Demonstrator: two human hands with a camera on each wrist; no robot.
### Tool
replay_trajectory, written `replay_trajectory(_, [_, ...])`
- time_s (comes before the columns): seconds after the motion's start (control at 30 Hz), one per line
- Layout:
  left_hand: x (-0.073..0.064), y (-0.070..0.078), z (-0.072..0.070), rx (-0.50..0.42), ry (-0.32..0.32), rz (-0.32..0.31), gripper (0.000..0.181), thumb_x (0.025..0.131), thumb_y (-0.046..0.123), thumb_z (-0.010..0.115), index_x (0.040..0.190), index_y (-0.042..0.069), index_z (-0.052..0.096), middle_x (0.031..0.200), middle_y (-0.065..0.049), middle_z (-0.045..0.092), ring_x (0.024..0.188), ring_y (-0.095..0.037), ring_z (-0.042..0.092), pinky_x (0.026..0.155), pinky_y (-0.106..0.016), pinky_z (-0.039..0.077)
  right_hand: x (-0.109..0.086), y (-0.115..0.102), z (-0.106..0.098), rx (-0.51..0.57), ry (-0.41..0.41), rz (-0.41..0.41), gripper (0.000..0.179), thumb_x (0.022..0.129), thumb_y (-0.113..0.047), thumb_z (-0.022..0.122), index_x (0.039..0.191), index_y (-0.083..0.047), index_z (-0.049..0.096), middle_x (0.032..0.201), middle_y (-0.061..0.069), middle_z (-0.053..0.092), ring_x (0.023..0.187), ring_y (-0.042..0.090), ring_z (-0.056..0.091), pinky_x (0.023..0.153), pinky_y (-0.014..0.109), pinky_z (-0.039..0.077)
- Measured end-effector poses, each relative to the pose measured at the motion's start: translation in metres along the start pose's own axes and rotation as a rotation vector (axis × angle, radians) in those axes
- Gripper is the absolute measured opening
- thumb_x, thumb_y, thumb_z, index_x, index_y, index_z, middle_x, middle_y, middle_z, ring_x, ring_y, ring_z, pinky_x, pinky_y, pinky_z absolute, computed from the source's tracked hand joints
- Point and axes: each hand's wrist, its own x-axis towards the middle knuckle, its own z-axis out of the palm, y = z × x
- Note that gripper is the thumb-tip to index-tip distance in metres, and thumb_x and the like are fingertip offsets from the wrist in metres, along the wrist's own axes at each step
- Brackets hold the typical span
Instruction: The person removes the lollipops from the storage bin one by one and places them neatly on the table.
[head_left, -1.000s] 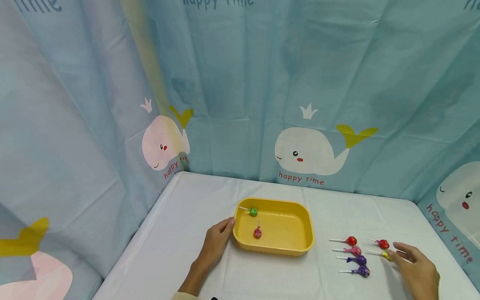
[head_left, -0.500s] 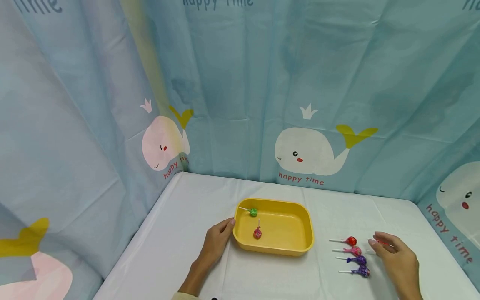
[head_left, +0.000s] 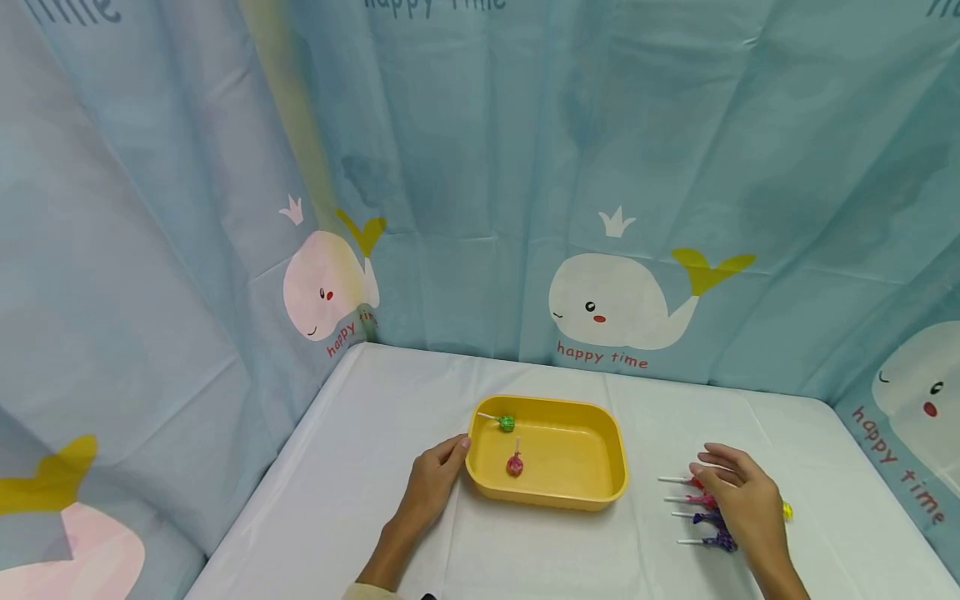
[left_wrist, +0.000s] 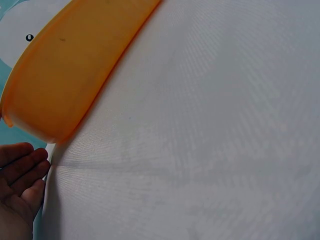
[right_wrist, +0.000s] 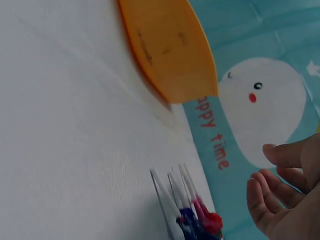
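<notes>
My left hand (head_left: pixel 435 479) holds the left rim of a yellow plastic tray (head_left: pixel 570 502); in the left wrist view its other fingers extend below the tray's end. Inside the tray lie a green lollipop (head_left: pixel 507 424) and a pink-red lollipop (head_left: pixel 515 465). Over a row of lollipops on the right hovers my right hand (head_left: pixel 742 504), thumb and fingers apart and nothing between them in the right wrist view. The row has a red lollipop (head_left: pixel 696 482), a pink lollipop (head_left: pixel 701 501) and two purple lollipops (head_left: pixel 722 541), heads partly covered by the hand. A yellow lollipop (head_left: pixel 787 510) shows behind it.
A white cloth (head_left: pixel 360 417) covers the table. Blue curtains (head_left: pixel 465 292) with whale prints hang along its back and sides. White lollipop sticks (head_left: pixel 678 500) point left toward the tray.
My right hand has moved left from the yellow and red lollipops at the far right to above the row. That farther red lollipop is now hidden. Left hand and tray stay put.
</notes>
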Motion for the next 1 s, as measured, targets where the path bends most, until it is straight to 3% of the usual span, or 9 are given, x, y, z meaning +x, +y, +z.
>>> replay_trajectory(0.23, [0.000,0.001,0.000,-0.011,0.000,0.000,0.056,0.108,0.055,0.055,0.140,0.012,0.071,0.140,-0.005,0.070,0.139,-0.029,0.060,0.119,-0.050,0.047,-0.005,-0.012,0.019,0.023,-0.033,0.002,0.050,0.101,-0.027,0.076,0.144,-0.007,0.062,0.135,0.019,0.070,0.082,-0.017,0.061,0.070,0.021,0.063])
replay_trajectory(0.47, [0.000,-0.001,0.000,-0.006,0.006,0.003,0.055,0.108,0.055,0.056,0.139,0.013,0.072,0.139,-0.004,0.071,0.138,-0.029,0.061,0.119,-0.050,0.047,-0.012,-0.026,0.035,0.082,-0.068,-0.030,0.048,0.102,-0.026,0.075,0.143,-0.005,0.062,0.134,0.019,0.070,0.087,-0.012,0.064,0.075,0.009,0.058])
replay_trajectory(0.7, [0.001,-0.002,0.001,-0.014,0.006,0.003,0.055,0.108,0.056,0.055,0.140,0.014,0.071,0.140,-0.003,0.071,0.139,-0.028,0.061,0.119,-0.050,0.047,-0.017,-0.040,0.050,0.153,-0.101,-0.059,0.045,0.100,-0.026,0.078,0.140,-0.009,0.065,0.133,0.017,0.071,0.092,-0.006,0.068,0.077,0.013,0.060])
replay_trajectory(1.0, [0.000,-0.001,0.000,-0.013,0.002,0.005,0.055,0.108,0.055,0.056,0.140,0.013,0.071,0.140,-0.004,0.071,0.139,-0.028,0.061,0.119,-0.049,0.047,-0.022,-0.052,0.065,0.206,-0.160,-0.093,0.041,0.100,-0.015,0.077,0.138,-0.005,0.066,0.131,0.019,0.071,0.096,0.000,0.069,0.080,0.014,0.060])
